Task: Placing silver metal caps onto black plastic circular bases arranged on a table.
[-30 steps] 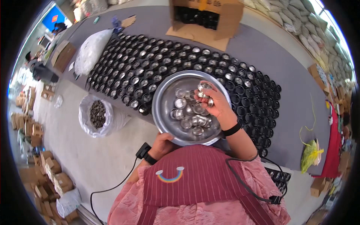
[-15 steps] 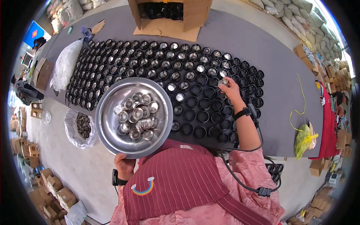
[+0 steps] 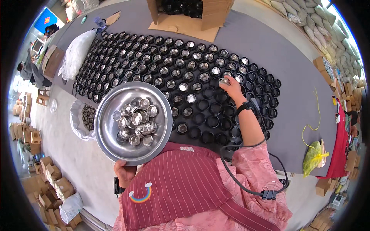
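My left hand grips the near rim of a wide steel basin, which is held above the table's front edge. A loose pile of small shiny metal cups lies inside it. My right hand is closed in a pinch on one metal cup, just above the rows of black round holders. Many holders at the left and far side have a silver cup inside. Those at the right and near my right forearm show only black interiors. My fingers partly cover the pinched cup.
An opened cardboard box of black parts stands at the far edge. A white plastic bag lies at the table's left, and a white sack of dark pieces is below. A yellow-green bag rests at the right. A cable runs along my right arm.
My right hand has shifted left across the holders, still pinching the metal cup. The basin has moved slightly left in my left hand. The whole view has turned a little.
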`<act>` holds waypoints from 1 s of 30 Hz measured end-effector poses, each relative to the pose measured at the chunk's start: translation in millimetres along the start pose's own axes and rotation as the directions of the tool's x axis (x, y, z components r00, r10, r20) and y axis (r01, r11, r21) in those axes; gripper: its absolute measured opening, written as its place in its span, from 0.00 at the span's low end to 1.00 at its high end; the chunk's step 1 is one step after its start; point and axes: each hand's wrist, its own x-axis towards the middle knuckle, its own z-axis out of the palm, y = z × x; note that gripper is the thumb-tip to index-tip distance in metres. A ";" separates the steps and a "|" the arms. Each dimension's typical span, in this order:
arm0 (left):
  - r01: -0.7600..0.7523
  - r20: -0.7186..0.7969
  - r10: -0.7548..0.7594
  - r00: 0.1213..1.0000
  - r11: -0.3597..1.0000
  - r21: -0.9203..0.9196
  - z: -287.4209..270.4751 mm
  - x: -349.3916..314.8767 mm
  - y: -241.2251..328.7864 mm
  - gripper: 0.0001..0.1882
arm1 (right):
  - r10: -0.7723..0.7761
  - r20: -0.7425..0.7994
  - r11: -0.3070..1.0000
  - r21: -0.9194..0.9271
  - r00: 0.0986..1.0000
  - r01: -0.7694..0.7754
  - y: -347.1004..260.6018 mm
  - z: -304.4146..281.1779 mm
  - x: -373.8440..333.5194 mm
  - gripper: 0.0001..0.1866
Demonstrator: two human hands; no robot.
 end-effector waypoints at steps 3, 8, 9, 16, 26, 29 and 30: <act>0.001 0.037 -0.002 0.999 1.000 0.002 11.3 1.0 4.2 0.33 | 0.053 -0.009 0.997 -0.055 0.999 -0.053 -11.9 5.8 0.5 0.35; -0.019 0.008 0.019 1.000 0.998 0.057 9.0 5.5 7.6 0.34 | 0.150 0.055 0.989 -0.014 0.987 -0.149 -41.5 -3.1 -12.0 0.33; -0.017 0.008 0.017 1.000 0.998 0.054 10.4 6.3 7.6 0.34 | 0.109 0.036 0.994 -0.037 0.993 -0.108 -42.5 -3.5 -13.2 0.32; 0.003 0.062 -0.009 0.998 0.995 0.101 16.6 5.2 10.6 0.34 | 0.038 -0.005 0.973 -0.225 0.999 -0.038 -41.4 -25.7 -10.6 0.33; 0.016 -0.033 -0.014 0.999 0.998 0.063 21.0 5.7 -1.3 0.33 | 0.447 -0.128 0.894 0.081 0.885 -0.440 -29.1 -68.2 -22.9 0.25; 0.007 -0.024 -0.006 1.000 0.998 0.065 28.5 5.4 -4.9 0.32 | 0.370 -0.219 0.927 0.030 0.903 -0.373 -11.9 -89.4 -27.2 0.28; 0.012 -0.013 -0.011 1.000 0.997 0.074 26.4 6.1 -4.8 0.32 | 0.243 -0.267 0.945 -0.151 0.933 -0.290 -13.1 -89.9 -27.6 0.30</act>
